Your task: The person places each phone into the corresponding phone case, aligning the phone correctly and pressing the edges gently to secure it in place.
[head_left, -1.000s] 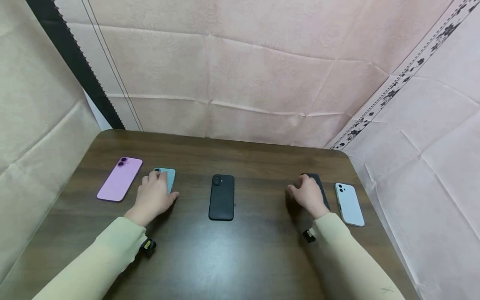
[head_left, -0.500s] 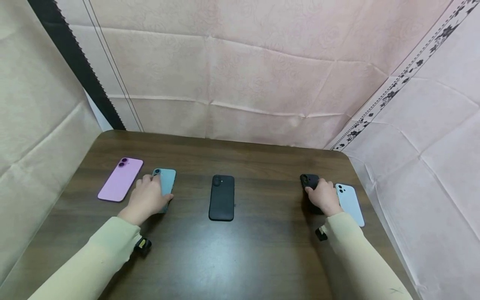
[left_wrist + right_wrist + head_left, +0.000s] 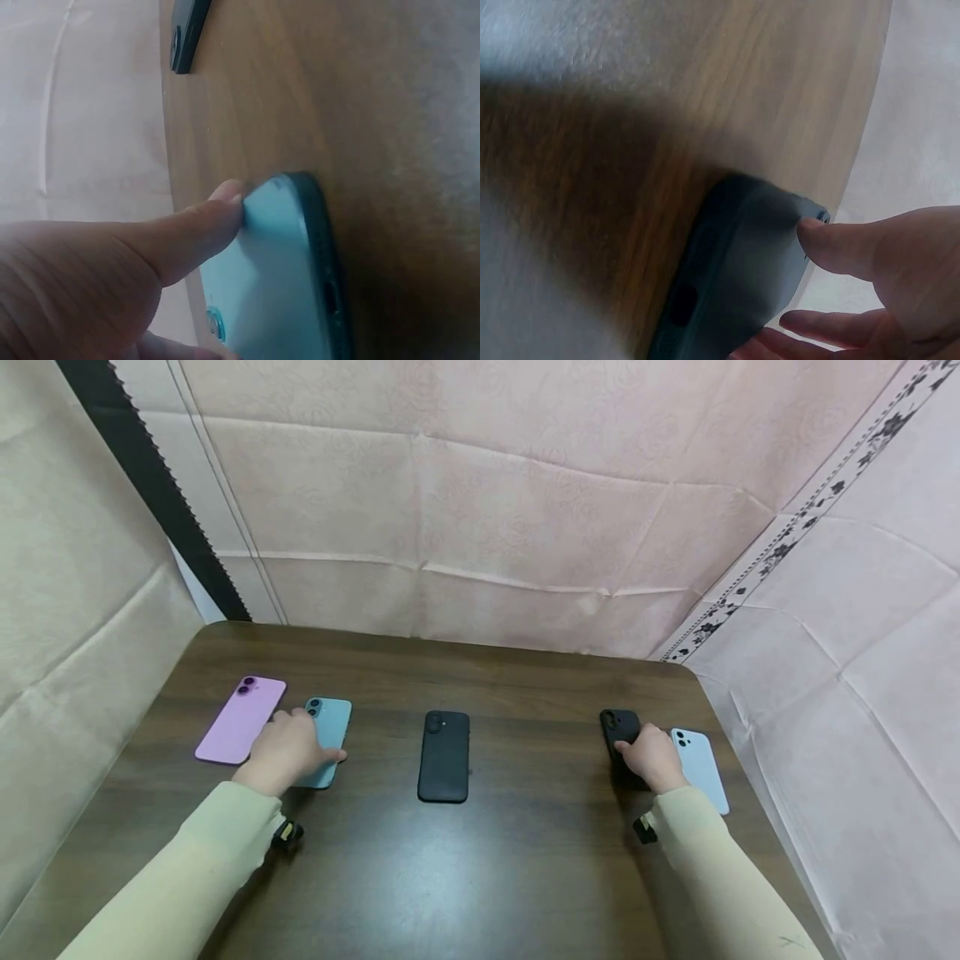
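My left hand point(image 3: 283, 747) spans a light blue phone point(image 3: 335, 722) that lies back up on the table. Its thumb point(image 3: 202, 229) is at the phone's right edge, the other fingers bent toward the left edge and partly hidden. On the right, my right hand point(image 3: 654, 758) holds a black phone point(image 3: 621, 725) across its width. In the right wrist view the thumb point(image 3: 829, 240) lies against one side of this phone point(image 3: 757, 262), and the fingers reach the opposite side. Between the hands lies another black phone point(image 3: 443, 760), untouched.
A purple phone point(image 3: 240, 720) lies left of the light blue one. At the far right is a pale blue phone point(image 3: 701, 770), close beside my right hand. The brown wooden table point(image 3: 510, 860) ends at a pale cloth backdrop point(image 3: 517, 518), with cloth on both sides.
My right hand has shifted right, from the black phone's left side to over it, then stayed. My left hand has drawn slightly left and toward me, uncovering more of the light blue phone.
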Demonstrator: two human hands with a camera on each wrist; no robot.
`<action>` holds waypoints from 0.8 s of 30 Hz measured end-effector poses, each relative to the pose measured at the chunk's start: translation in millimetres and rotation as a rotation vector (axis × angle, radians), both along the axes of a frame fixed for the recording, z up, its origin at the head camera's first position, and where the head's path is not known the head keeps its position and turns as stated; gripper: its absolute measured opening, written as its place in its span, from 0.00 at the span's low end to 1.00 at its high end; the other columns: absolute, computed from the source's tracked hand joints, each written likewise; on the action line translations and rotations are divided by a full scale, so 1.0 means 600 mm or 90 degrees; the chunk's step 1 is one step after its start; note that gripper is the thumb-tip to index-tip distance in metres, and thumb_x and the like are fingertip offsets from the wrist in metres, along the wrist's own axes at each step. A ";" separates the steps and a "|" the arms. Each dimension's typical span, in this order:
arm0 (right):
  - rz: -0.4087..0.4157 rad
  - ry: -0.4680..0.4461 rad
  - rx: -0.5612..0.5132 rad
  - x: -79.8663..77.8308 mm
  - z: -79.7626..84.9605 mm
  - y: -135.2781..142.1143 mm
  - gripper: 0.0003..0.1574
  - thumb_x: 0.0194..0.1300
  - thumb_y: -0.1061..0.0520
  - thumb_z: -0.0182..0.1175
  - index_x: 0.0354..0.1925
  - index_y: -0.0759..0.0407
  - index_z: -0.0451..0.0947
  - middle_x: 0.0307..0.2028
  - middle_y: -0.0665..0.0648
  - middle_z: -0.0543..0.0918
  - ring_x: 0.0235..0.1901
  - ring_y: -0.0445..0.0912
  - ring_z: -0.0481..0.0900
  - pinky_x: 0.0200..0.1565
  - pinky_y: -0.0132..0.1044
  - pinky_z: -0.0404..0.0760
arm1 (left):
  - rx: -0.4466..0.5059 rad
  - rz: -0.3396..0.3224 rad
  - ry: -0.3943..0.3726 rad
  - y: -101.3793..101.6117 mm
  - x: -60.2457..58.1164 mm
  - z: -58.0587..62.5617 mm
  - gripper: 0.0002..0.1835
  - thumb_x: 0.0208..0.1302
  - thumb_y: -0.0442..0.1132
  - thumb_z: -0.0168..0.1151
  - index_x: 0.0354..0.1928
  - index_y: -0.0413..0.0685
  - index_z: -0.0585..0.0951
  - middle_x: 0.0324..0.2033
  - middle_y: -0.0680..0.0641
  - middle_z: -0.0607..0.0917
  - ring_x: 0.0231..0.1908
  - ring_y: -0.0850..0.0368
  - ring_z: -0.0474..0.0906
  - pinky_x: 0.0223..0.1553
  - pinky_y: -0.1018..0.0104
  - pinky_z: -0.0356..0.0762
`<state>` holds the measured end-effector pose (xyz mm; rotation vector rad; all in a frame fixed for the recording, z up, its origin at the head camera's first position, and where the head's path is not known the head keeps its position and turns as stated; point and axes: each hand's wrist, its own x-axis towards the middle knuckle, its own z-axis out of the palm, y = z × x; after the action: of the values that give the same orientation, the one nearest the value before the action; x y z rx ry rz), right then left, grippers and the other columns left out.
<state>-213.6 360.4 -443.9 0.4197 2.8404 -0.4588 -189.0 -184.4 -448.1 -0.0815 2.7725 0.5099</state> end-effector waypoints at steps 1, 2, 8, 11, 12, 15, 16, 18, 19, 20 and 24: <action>-0.001 0.000 -0.001 0.000 0.000 0.001 0.41 0.79 0.48 0.59 0.67 0.84 0.65 0.61 0.86 0.74 0.53 0.68 0.80 0.57 0.63 0.81 | 0.001 0.000 -0.011 -0.001 -0.002 0.001 0.57 0.63 0.61 0.76 0.66 0.12 0.63 0.56 0.14 0.71 0.50 0.26 0.74 0.53 0.28 0.79; -0.003 0.000 -0.003 0.001 -0.001 0.002 0.41 0.79 0.47 0.60 0.66 0.84 0.66 0.61 0.85 0.75 0.52 0.67 0.80 0.56 0.62 0.81 | 0.001 -0.003 -0.021 -0.003 -0.005 0.003 0.57 0.63 0.61 0.76 0.66 0.12 0.63 0.56 0.15 0.72 0.49 0.27 0.74 0.53 0.28 0.80; -0.004 0.007 -0.006 0.009 -0.010 0.008 0.42 0.77 0.45 0.63 0.64 0.84 0.67 0.60 0.85 0.76 0.51 0.67 0.80 0.55 0.62 0.81 | -0.010 -0.025 -0.081 -0.003 -0.020 0.013 0.58 0.60 0.59 0.79 0.66 0.12 0.62 0.55 0.18 0.73 0.48 0.28 0.74 0.53 0.33 0.81; -0.005 0.005 -0.009 0.011 -0.013 0.008 0.44 0.77 0.45 0.62 0.65 0.84 0.66 0.60 0.85 0.75 0.51 0.68 0.80 0.55 0.63 0.81 | -0.011 -0.016 -0.106 -0.001 -0.022 0.014 0.59 0.60 0.58 0.79 0.67 0.12 0.59 0.54 0.19 0.72 0.49 0.28 0.74 0.54 0.33 0.82; -0.006 0.003 -0.011 0.012 -0.013 0.008 0.44 0.77 0.45 0.62 0.66 0.84 0.65 0.61 0.85 0.75 0.52 0.68 0.80 0.55 0.63 0.81 | -0.012 -0.014 -0.111 0.000 -0.023 0.014 0.59 0.61 0.58 0.79 0.67 0.11 0.58 0.54 0.18 0.72 0.49 0.28 0.74 0.54 0.34 0.82; -0.004 -0.001 -0.016 0.011 -0.011 0.006 0.45 0.78 0.44 0.59 0.68 0.85 0.63 0.62 0.86 0.74 0.53 0.68 0.79 0.56 0.63 0.80 | -0.015 -0.007 -0.117 0.003 -0.023 0.016 0.59 0.62 0.57 0.79 0.67 0.11 0.57 0.53 0.18 0.72 0.48 0.29 0.75 0.55 0.34 0.82; -0.004 -0.002 -0.018 0.010 -0.010 0.006 0.46 0.79 0.44 0.58 0.68 0.85 0.62 0.62 0.86 0.73 0.53 0.68 0.79 0.57 0.64 0.80 | -0.017 -0.010 -0.115 0.004 -0.024 0.018 0.58 0.62 0.57 0.79 0.67 0.11 0.58 0.53 0.19 0.72 0.48 0.29 0.74 0.55 0.34 0.82; -0.003 0.001 -0.022 0.009 -0.009 0.005 0.46 0.79 0.44 0.57 0.68 0.85 0.61 0.62 0.87 0.72 0.54 0.69 0.78 0.58 0.64 0.80 | -0.023 -0.018 -0.108 0.006 -0.026 0.022 0.57 0.62 0.57 0.79 0.66 0.11 0.59 0.54 0.18 0.73 0.48 0.29 0.75 0.54 0.35 0.82; -0.004 0.002 -0.024 0.008 -0.008 0.005 0.46 0.79 0.44 0.57 0.68 0.85 0.61 0.62 0.87 0.72 0.54 0.70 0.78 0.58 0.64 0.80 | -0.026 -0.022 -0.107 0.006 -0.027 0.024 0.57 0.63 0.57 0.78 0.66 0.11 0.59 0.54 0.18 0.73 0.47 0.30 0.75 0.54 0.35 0.82; -0.004 0.003 -0.025 0.007 -0.008 0.005 0.46 0.79 0.44 0.57 0.68 0.85 0.61 0.62 0.87 0.72 0.54 0.70 0.78 0.58 0.64 0.80 | -0.029 -0.027 -0.105 0.006 -0.028 0.025 0.57 0.63 0.57 0.78 0.66 0.10 0.60 0.54 0.18 0.73 0.47 0.30 0.76 0.54 0.35 0.82; -0.009 0.006 -0.030 0.000 -0.007 0.006 0.45 0.79 0.45 0.59 0.68 0.85 0.62 0.62 0.86 0.73 0.53 0.68 0.78 0.57 0.63 0.80 | -0.029 -0.025 -0.115 0.003 -0.033 0.027 0.57 0.63 0.59 0.77 0.65 0.10 0.60 0.55 0.18 0.73 0.46 0.32 0.77 0.53 0.38 0.83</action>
<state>-213.6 363.7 -448.0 0.4292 2.8312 -0.5300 -208.8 -182.7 -432.2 -0.0802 2.6039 0.4077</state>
